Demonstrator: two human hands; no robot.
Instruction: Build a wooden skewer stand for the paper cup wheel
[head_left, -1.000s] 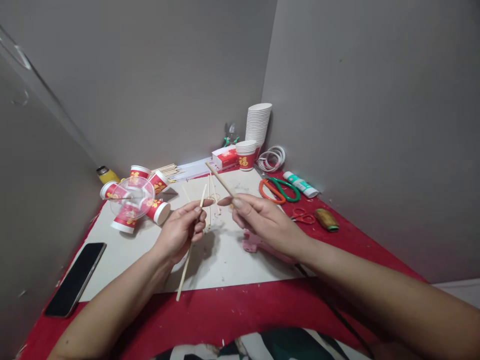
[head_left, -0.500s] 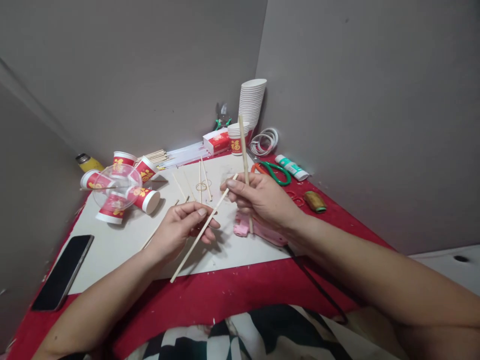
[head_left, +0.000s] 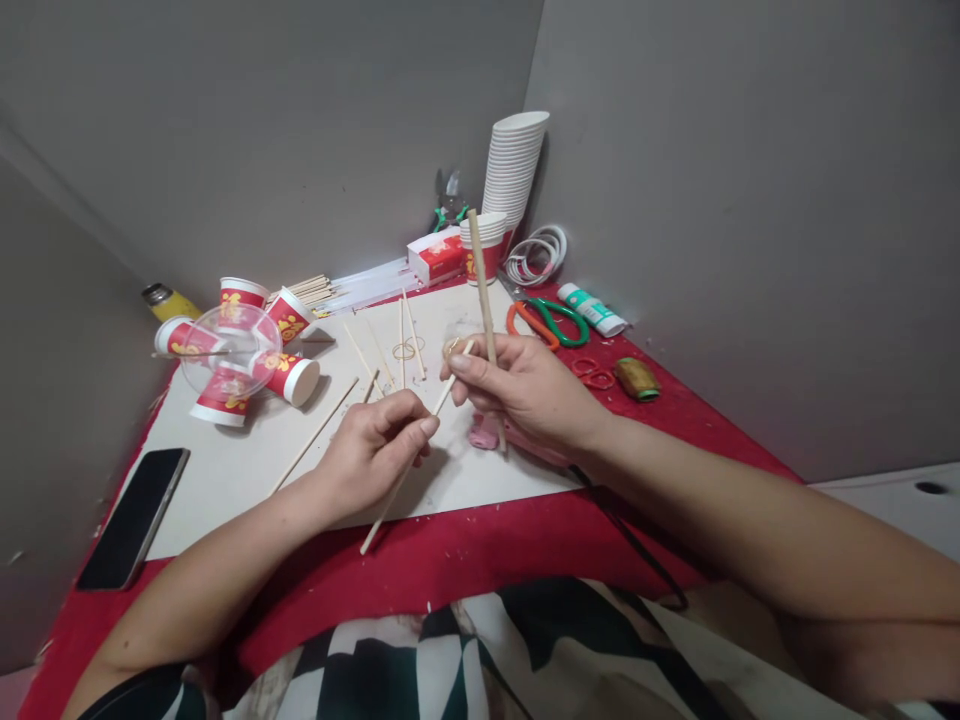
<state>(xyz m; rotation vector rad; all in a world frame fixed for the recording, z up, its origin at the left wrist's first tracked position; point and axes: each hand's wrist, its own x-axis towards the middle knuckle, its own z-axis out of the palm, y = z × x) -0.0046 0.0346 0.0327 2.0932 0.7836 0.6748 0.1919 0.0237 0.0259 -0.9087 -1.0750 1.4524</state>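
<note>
My left hand point(head_left: 379, 445) is closed on a thin wooden stick point(head_left: 382, 520), which slants from low near the table's front edge up toward the other hand. My right hand point(head_left: 510, 385) pinches the upper end of that stick between thumb and forefinger. A thicker wooden stick point(head_left: 481, 275) stands nearly upright in the same right hand, its lower end showing below the fingers. By the right fingertips is a small tan loop point(head_left: 451, 348), perhaps a rubber band. Behind the right hand a pink tool point(head_left: 486, 432), probably a glue gun, is mostly hidden.
Joined red paper cups point(head_left: 289, 375) around a clear disc point(head_left: 232, 350) stand left, behind a phone point(head_left: 135, 520). Loose sticks point(head_left: 315, 435) and rubber bands point(head_left: 409, 348) lie on the white board point(head_left: 225, 500). Scissors point(head_left: 562, 322), a thread spool point(head_left: 637, 380) and stacked cups point(head_left: 516, 165) are right.
My left fingers, earlier spread loosely by the thin stick, have closed around it. The thin stick's lower end has shifted a little right. The view has tilted slightly.
</note>
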